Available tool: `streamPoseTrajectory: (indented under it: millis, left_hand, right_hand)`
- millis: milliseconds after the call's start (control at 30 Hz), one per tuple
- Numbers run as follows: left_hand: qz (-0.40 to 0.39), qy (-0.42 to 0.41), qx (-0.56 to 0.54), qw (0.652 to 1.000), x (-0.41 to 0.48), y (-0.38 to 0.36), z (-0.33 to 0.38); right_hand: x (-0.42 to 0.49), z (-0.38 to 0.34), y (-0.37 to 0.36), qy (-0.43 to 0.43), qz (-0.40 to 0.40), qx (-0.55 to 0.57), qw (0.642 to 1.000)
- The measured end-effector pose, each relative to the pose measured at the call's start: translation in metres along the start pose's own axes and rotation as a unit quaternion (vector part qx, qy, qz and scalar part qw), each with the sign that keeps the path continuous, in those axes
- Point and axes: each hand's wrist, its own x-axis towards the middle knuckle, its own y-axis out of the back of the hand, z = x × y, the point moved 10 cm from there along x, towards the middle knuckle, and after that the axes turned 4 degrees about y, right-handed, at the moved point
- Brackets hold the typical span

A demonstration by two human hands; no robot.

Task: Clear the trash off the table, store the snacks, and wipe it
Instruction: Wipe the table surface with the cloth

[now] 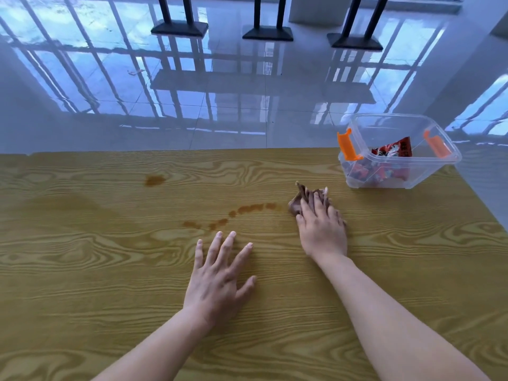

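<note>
Hands were both down on the wood-grain table (82, 270), palms facing the surface. The right hand (321, 229) lay flat on a brown cloth (303, 196), fingers stretched forward over it and pressing it to the tabletop; the cloth's crumpled far edge stuck out beyond the fingertips. Whether the fingers curled into the fabric at all I could not tell; they looked extended rather than clenched. The left hand (217, 276) rested nearer the person, fingers spread wide and gripping nothing, well apart from the right one.

Between the two hands, and running off from the left side of the cloth, a curved trail of brown spill drops (233, 213) marked the wood, its near end lying just beyond the left hand's fingertips. A separate brown stain (154, 180) sat farther out, beyond and to the left of the left hand. A faint wet sheen spread over the wood farther left.

Beyond the right hand and a little to its right, near the table's far edge, stood a clear plastic bin (398, 171) with orange latches (347, 145), open on top. Red snack packets (393, 152) lay inside it, one propped up against the others. Past the table the glossy tiled floor (247, 92) mirrored window bars, and three dark table bases (268, 33) stood on it.
</note>
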Motion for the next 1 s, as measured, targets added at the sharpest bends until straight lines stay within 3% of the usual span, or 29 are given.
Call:
streamPoseTrajectory:
  millis: [100, 200, 300, 367, 533, 600, 767, 833, 1000]
  left_hand:
    - [0.033, 0.040, -0.001, 0.999, -0.019, 0.012, -0.056]
    - [0.013, 0.163, -0.012, 0.986, -0.035, 0.015, -0.129]
    - [-0.014, 0.193, 0.005, 0.981, -0.035, 0.011, -0.149]
    - [-0.019, 0.190, 0.014, 0.982, -0.033, 0.008, -0.147]
    - [-0.019, 0.198, 0.023, 0.980, -0.034, 0.008, -0.149]
    - [-0.021, 0.196, 0.026, 0.980, -0.034, 0.008, -0.149]
    - [-0.005, 0.199, 0.011, 0.980, -0.034, 0.009, -0.148]
    - [-0.002, 0.197, 0.012, 0.980, -0.034, 0.008, -0.149]
    - [0.008, 0.198, 0.022, 0.980, -0.034, 0.006, -0.150]
  right_hand:
    - [0.011, -0.012, -0.002, -0.023, -0.006, 0.008, 1.000]
    - [-0.026, -0.045, -0.013, 0.084, -0.004, -0.013, 0.996]
    - [-0.075, -0.063, -0.024, 0.174, -0.006, -0.029, 0.984]
    - [-0.055, -0.054, -0.020, 0.161, -0.012, -0.018, 0.987]
    - [0.028, -0.044, -0.007, 0.009, -0.016, 0.014, 1.000]
    - [0.026, -0.051, -0.009, 0.026, -0.022, 0.009, 0.999]
    - [-0.069, -0.059, -0.020, 0.166, 0.003, -0.022, 0.986]
    - [-0.064, -0.053, -0.022, 0.170, -0.021, -0.025, 0.985]
    - [0.026, -0.039, -0.003, 0.007, -0.015, 0.009, 1.000]
